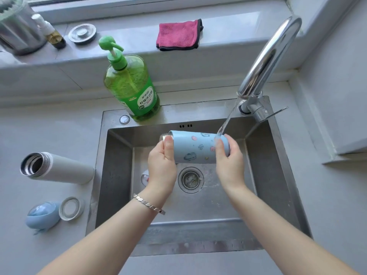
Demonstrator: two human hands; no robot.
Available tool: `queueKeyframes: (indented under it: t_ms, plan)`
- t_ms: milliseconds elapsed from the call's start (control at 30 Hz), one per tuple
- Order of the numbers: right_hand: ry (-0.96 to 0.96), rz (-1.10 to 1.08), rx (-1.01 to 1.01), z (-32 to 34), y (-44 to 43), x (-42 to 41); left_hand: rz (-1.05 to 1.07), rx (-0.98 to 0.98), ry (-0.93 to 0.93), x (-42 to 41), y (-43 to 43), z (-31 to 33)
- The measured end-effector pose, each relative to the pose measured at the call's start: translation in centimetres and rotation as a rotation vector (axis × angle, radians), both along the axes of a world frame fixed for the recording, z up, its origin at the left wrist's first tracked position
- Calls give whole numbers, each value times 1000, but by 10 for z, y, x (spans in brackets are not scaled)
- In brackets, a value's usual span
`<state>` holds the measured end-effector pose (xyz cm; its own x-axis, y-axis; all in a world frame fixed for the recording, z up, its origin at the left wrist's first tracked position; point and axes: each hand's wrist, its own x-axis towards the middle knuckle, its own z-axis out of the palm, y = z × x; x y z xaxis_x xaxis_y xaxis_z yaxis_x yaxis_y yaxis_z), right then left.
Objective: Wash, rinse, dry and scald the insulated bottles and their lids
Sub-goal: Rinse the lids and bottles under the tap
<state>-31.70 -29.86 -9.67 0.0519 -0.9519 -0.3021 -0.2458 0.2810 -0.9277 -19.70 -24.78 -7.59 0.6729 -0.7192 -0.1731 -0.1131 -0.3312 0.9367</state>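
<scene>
Blue insulated bottle (195, 148), smooth and cartoon-printed, lay sideways at frame centre over the steel sink (198, 249). The left hand (161, 165) curled round its metal mouth end and the right hand (230, 165) round its base, under the water stream (226, 124). A small round object (144, 178) behind the left wrist was mostly hidden.

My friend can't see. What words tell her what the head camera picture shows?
A blue bottle is held sideways over a steel sink, under water running from the tap. The left hand grips its mouth end, the right hand its base. A white bottle and a blue lid sit on the counter to the left.
</scene>
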Motion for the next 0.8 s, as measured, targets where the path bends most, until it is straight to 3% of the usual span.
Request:
queueKeyframes:
  t_ms: [200,333,400,467,567,633,700,800]
  plan:
    - [254,676,43,17,-37,-63,-461,-52,-46,-20,-14,-4]
    - [439,770,-17,18,-45,-83,-628,-21,-48,-43,-29,-5]
    - [555,702,-183,13,-41,-85,-615,19,-107,-47,-35,-5]
    - [731,649,-515,4,-37,-83,-544,131,-77,-51,-41,-1]
    - [886,580,-862,-10,-32,-76,-235,358,329,-50,-55,6]
    - [804,551,-804,-16,-31,-70,-107,385,406,-42,-58,10]
    - [593,460,-537,-19,-30,-68,-34,247,372,-29,-55,13]
    - [316,396,-253,-29,-24,-69,-136,39,364,-9,-40,16]
